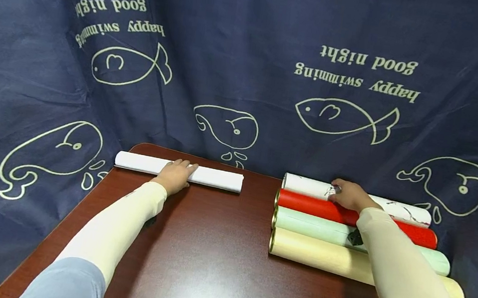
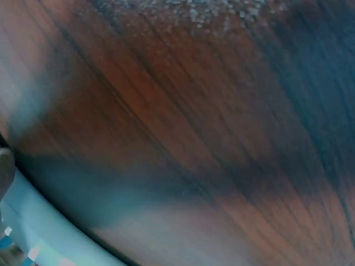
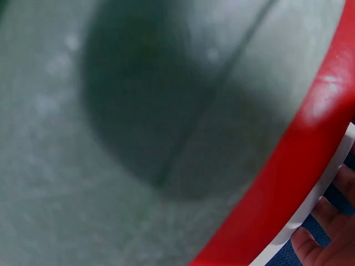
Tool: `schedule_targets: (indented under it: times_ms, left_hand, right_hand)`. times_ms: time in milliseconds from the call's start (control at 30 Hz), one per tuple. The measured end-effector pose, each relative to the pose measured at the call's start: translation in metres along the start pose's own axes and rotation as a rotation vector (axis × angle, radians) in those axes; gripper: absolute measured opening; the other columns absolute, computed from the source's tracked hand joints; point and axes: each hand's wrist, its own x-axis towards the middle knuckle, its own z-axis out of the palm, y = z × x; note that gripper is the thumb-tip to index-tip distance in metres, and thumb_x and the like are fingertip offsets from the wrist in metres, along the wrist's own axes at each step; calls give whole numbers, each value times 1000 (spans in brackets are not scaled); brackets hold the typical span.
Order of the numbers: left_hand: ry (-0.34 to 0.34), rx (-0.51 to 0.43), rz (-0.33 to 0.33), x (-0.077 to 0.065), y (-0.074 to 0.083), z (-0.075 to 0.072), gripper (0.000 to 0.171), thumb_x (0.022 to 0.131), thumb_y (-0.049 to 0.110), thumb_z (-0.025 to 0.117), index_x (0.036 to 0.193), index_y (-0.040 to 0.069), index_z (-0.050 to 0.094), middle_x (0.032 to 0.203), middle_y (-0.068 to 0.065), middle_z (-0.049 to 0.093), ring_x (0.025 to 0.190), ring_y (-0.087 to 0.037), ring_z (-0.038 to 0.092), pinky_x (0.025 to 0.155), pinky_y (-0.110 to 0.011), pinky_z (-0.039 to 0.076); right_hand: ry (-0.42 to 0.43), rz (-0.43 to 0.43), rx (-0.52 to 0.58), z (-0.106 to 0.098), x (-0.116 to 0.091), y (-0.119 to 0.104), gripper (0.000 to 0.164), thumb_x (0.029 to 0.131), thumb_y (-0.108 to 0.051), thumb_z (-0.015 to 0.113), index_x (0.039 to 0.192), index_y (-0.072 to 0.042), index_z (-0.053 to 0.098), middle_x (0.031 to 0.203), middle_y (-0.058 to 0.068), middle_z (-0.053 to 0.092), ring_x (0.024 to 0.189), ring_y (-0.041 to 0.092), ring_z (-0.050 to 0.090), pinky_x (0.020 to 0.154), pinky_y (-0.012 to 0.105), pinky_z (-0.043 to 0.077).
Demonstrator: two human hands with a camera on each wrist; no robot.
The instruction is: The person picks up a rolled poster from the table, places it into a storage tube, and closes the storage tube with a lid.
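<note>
A roll of white paper lies along the back left of the brown table, and my left hand grips it from above near its middle. The left wrist view catches only part of the roll and bits of the fingers at the lower left. At the right, my right hand holds a white tube with a dark and reddish pattern, fingers and thumb over its left half. In the right wrist view, fingertips show beside the white tube's edge.
In front of the white tube lie a red tube, a pale green tube and a cream tube, side by side. My right forearm crosses over them. A navy curtain with fish drawings hangs behind the table.
</note>
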Motion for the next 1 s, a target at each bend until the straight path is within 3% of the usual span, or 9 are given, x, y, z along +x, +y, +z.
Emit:
schedule_targets:
  times_ms: [233, 433, 667, 1000]
  left_hand:
    - [2, -9, -26, -1, -3, -2, 57, 93, 20, 71, 145, 9, 50, 140, -21, 52, 130, -41, 47, 102, -57, 41]
    - [18, -9, 60, -2, -2, 5, 58, 92, 24, 72, 145, 11, 51, 134, -16, 57, 122, -38, 52, 96, -57, 44]
    - [53, -44, 145, -21, -2, 5, 55, 92, 23, 72, 143, 12, 54, 134, -18, 58, 122, -39, 53, 96, -58, 44]
    - [100, -80, 200, -47, -2, 6, 51, 93, 24, 70, 141, 13, 57, 128, -16, 62, 117, -37, 56, 91, -55, 46]
  right_hand:
    - [-34, -1, 7, -6, 11, 2, 62, 89, -23, 67, 138, 9, 46, 135, 35, 50, 125, 50, 45, 107, 61, 33]
    - [-53, 13, -22, -4, 3, 6, 68, 87, -26, 72, 139, 8, 44, 137, 35, 47, 125, 51, 43, 107, 64, 31]
    - [-79, 30, -36, -2, 0, -4, 72, 87, -28, 74, 142, 7, 43, 140, 34, 45, 127, 50, 42, 104, 68, 30]
    - [-103, -92, -20, 1, 10, 0, 72, 88, -19, 74, 143, 11, 38, 140, 35, 44, 130, 51, 40, 109, 60, 31]
